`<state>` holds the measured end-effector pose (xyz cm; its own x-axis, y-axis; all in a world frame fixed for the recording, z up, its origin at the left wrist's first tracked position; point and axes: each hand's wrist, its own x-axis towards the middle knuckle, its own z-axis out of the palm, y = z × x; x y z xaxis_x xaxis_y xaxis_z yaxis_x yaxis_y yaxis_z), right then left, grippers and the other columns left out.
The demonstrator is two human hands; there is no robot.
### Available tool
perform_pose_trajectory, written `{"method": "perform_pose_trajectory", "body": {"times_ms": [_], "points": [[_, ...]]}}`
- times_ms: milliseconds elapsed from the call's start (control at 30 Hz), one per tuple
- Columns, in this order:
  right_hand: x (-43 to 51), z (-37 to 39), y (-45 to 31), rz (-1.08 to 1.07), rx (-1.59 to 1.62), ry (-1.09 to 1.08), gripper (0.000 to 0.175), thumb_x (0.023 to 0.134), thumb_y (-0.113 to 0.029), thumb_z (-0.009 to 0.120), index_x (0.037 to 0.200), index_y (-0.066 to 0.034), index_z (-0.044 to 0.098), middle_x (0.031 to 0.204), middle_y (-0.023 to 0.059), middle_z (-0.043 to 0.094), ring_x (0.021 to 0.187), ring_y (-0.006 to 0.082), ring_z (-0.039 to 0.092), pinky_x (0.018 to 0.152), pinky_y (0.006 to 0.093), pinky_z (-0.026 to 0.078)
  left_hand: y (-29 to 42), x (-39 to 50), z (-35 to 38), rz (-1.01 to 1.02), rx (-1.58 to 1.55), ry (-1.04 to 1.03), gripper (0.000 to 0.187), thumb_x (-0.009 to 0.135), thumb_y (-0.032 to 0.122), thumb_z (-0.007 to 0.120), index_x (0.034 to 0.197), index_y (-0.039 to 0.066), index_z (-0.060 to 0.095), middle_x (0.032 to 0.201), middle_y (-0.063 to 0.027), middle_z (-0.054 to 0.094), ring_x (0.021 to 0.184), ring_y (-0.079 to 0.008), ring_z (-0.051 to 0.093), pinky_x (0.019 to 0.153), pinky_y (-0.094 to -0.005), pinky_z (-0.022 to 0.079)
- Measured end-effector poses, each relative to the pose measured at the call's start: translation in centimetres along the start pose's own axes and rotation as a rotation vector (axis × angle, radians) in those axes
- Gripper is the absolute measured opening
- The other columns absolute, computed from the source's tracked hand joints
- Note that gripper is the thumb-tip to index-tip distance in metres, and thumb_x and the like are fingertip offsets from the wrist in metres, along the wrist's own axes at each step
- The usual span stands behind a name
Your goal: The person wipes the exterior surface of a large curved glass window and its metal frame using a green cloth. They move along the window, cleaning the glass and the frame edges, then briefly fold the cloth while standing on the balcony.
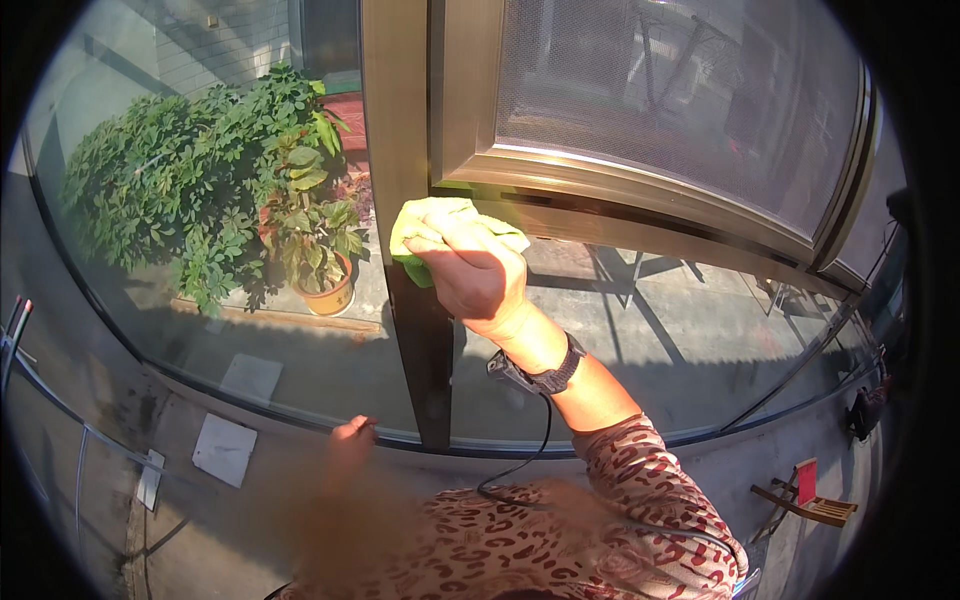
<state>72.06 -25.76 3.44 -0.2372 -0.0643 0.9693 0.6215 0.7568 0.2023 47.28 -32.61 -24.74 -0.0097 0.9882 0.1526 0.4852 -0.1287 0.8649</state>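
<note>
My right hand point(480, 274) grips a yellow-green cloth point(411, 225) and presses it on the brown metal window frame point(401, 142), just below the lower left corner of a screened sash point(675, 127). A black wrist device with a cable point(546, 420) is strapped to that arm. Lower down, my left hand point(355, 431) is near the foot of the glass pane point(330, 375); its fingers look curled, and whether it holds anything is unclear.
Behind the glass stand leafy green plants point(157, 165) and a potted plant point(326, 292). White tiles point(224, 450) lie on the ground at lower left, near a metal rail point(112, 448). A wooden folding chair point(817, 510) stands at lower right.
</note>
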Motion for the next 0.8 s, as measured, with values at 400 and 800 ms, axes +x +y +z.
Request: {"method": "perform_pose_trajectory", "body": {"times_ms": [400, 800], "points": [[-6.7, -2.6, -2.4, 0.231, 0.040, 0.004, 0.023, 0.060, -0.004, 0.071, 0.082, -0.0126, 0.070, 0.108, 0.0085, 0.063, 0.090, 0.0255, 0.065, 0.075, 0.0315, 0.055, 14.6, 4.4, -2.4, 0.332, -0.509, -0.057, 0.051, 0.086, 0.024, 0.067, 0.129, 0.004, 0.050, 0.124, -0.0088, 0.056, 0.103, -0.0181, 0.058, 0.087, -0.0295, 0.047], [-8.3, -5.6, -1.9, 0.787, 0.560, 0.087, 0.026, 0.085, 0.000, 0.062, 0.111, 0.0005, 0.063, 0.122, 0.0136, 0.052, 0.114, 0.0245, 0.053, 0.094, 0.0326, 0.045, 23.1, 5.4, 1.5, 0.480, -0.586, -0.329, 0.038, 0.090, 0.017, 0.061, 0.123, 0.001, 0.055, 0.133, -0.0092, 0.044, 0.116, -0.0186, 0.049, 0.100, -0.0322, 0.039]]}}
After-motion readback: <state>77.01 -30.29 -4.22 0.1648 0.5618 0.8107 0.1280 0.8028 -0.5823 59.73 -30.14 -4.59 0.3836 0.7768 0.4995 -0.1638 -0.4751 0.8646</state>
